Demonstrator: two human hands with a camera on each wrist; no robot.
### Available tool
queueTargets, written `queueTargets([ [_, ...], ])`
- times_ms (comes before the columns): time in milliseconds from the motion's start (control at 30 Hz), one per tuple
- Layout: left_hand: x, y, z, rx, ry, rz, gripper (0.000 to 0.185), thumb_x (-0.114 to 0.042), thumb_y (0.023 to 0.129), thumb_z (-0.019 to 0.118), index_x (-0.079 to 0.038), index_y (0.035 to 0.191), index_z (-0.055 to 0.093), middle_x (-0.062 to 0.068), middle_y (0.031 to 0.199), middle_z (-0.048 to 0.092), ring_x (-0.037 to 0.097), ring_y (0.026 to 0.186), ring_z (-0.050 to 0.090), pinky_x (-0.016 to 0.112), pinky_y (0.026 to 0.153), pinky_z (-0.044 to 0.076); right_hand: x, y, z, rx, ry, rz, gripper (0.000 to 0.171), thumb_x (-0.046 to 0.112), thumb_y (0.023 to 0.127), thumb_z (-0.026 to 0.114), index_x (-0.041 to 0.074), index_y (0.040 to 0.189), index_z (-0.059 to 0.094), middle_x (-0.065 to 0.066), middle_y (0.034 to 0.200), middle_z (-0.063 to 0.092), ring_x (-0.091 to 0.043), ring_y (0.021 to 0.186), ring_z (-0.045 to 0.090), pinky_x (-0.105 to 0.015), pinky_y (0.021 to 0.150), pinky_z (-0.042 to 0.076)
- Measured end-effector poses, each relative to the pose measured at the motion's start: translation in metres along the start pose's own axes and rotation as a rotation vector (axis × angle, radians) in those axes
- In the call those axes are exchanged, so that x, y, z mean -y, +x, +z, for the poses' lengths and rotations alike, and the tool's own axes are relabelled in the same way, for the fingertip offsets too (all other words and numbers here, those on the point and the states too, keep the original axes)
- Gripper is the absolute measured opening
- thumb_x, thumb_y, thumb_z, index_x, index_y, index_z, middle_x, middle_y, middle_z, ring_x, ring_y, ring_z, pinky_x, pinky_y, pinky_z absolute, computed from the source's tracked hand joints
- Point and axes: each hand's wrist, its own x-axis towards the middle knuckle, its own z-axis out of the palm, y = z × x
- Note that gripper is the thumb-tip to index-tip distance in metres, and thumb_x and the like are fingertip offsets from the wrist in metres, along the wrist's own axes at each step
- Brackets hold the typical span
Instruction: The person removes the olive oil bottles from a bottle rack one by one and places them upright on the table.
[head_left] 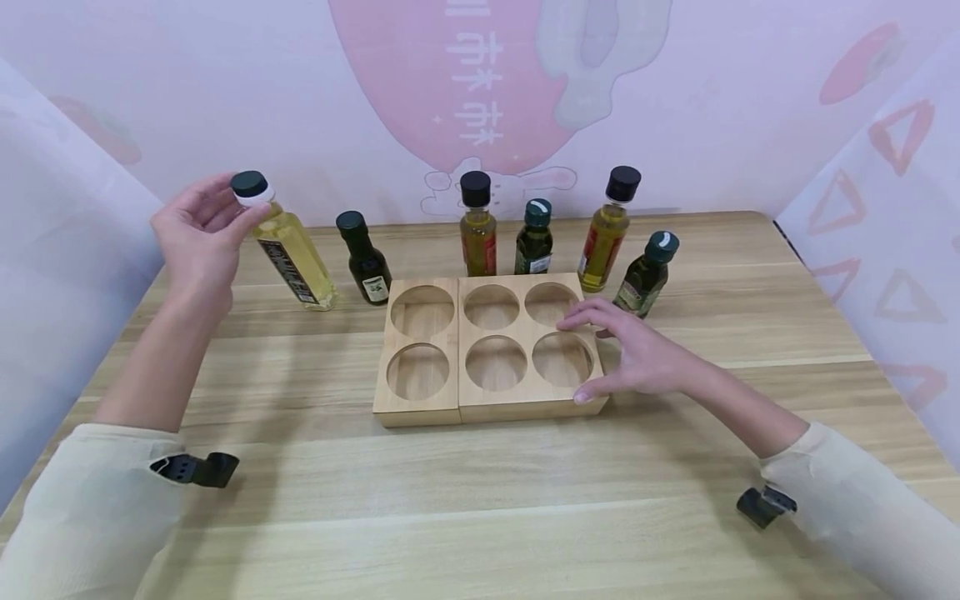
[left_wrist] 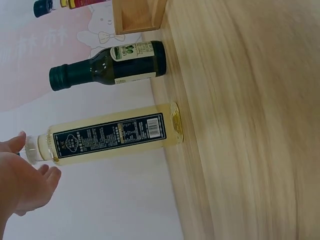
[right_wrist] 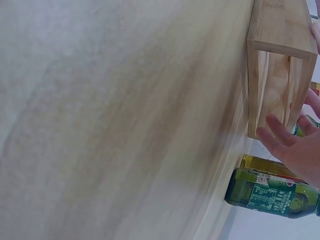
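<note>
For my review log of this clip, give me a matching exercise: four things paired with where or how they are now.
Things:
1. pale yellow bottle
2. wooden rack
3. left hand
4. right hand

States:
A. rests on the rack's right end
B. holds a bottle by its cap end
C. tilted, base on the table
D. six round holes, all vacant

Pairs: 1-C, 2-D, 3-B, 4-A

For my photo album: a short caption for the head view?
Left hand holds a pale oil bottle by its neck; right hand rests on the wooden rack.
</note>
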Motion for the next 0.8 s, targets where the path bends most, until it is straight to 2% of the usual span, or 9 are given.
queueTargets([
  [133,-0.005,-0.007,-0.004,0.04,0.264,0.006,0.061,-0.003,0.087,0.083,-0.012,0.143,0.06,-0.003,0.134,0.064,0.011,0.132,0.056,0.016,0.108,0.043,0.001,0.0,0.0,-0.006,-0.015,0.021,0.083,0.028,0.071,0.097,0.007,0.141,0.059,-0.018,0.15,0.047,-0.037,0.141,0.042,-0.064,0.108,0.043],
  [200,-0.006,-0.012,-0.004,0.038,0.41,0.043,0.059,-0.006,0.091,0.079,-0.014,0.145,0.057,-0.004,0.137,0.061,0.011,0.134,0.054,0.017,0.11,0.042,0.001,-0.001,0.0,-0.007,-0.023,0.034,0.083,0.03,0.072,0.097,0.007,0.142,0.058,-0.018,0.151,0.047,-0.038,0.144,0.04,-0.065,0.108,0.043],
  [267,-0.006,-0.018,-0.004,0.022,0.495,0.092,0.054,-0.006,0.092,0.077,-0.014,0.143,0.059,-0.004,0.135,0.062,0.011,0.126,0.058,0.017,0.106,0.045,0.002,-0.002,-0.001,-0.003,-0.026,0.048,0.083,0.03,0.074,0.096,0.007,0.144,0.058,-0.017,0.153,0.046,-0.039,0.145,0.038,-0.066,0.108,0.043],
  [333,-0.005,-0.024,-0.003,0.004,0.533,0.147,0.05,-0.004,0.092,0.076,-0.013,0.139,0.062,-0.005,0.13,0.063,0.01,0.117,0.062,0.016,0.1,0.049,0.002,-0.003,-0.002,0.0,-0.02,0.056,0.083,0.03,0.075,0.096,0.007,0.145,0.057,-0.017,0.154,0.045,-0.04,0.146,0.037,-0.066,0.108,0.042],
  [433,-0.003,-0.034,0.001,-0.015,0.529,0.244,0.044,0.003,0.09,0.075,-0.009,0.131,0.067,-0.007,0.118,0.065,0.009,0.105,0.064,0.016,0.093,0.052,0.003,-0.005,-0.002,0.001,-0.006,0.067,0.085,0.028,0.075,0.096,0.008,0.147,0.056,-0.017,0.157,0.042,-0.039,0.146,0.037,-0.065,0.109,0.042],
  [533,0.0,-0.045,0.005,-0.006,0.557,0.312,0.036,0.004,0.089,0.075,-0.007,0.123,0.071,-0.01,0.108,0.066,0.007,0.101,0.064,0.015,0.089,0.053,0.002,-0.006,-0.001,0.004,-0.001,0.071,0.087,0.028,0.075,0.095,0.008,0.149,0.054,-0.016,0.16,0.039,-0.038,0.148,0.035,-0.064,0.11,0.042],
  [667,0.006,-0.063,0.011,0.097,0.616,0.382,0.026,0.006,0.09,0.074,0.001,0.115,0.072,-0.01,0.104,0.068,0.005,0.096,0.064,0.012,0.085,0.052,0.0,-0.008,-0.002,0.016,-0.023,0.069,0.087,0.03,0.079,0.093,0.009,0.152,0.051,-0.015,0.164,0.034,-0.04,0.152,0.028,-0.065,0.112,0.038],
  [800,0.013,-0.079,0.019,0.239,0.682,0.473,0.018,0.01,0.09,0.073,0.009,0.108,0.071,0.005,0.103,0.072,-0.001,0.092,0.062,0.009,0.082,0.051,0.001,-0.012,-0.002,0.02,-0.089,0.056,0.085,0.035,0.084,0.088,0.011,0.154,0.048,-0.014,0.167,0.03,-0.04,0.154,0.024,-0.067,0.117,0.031],
])
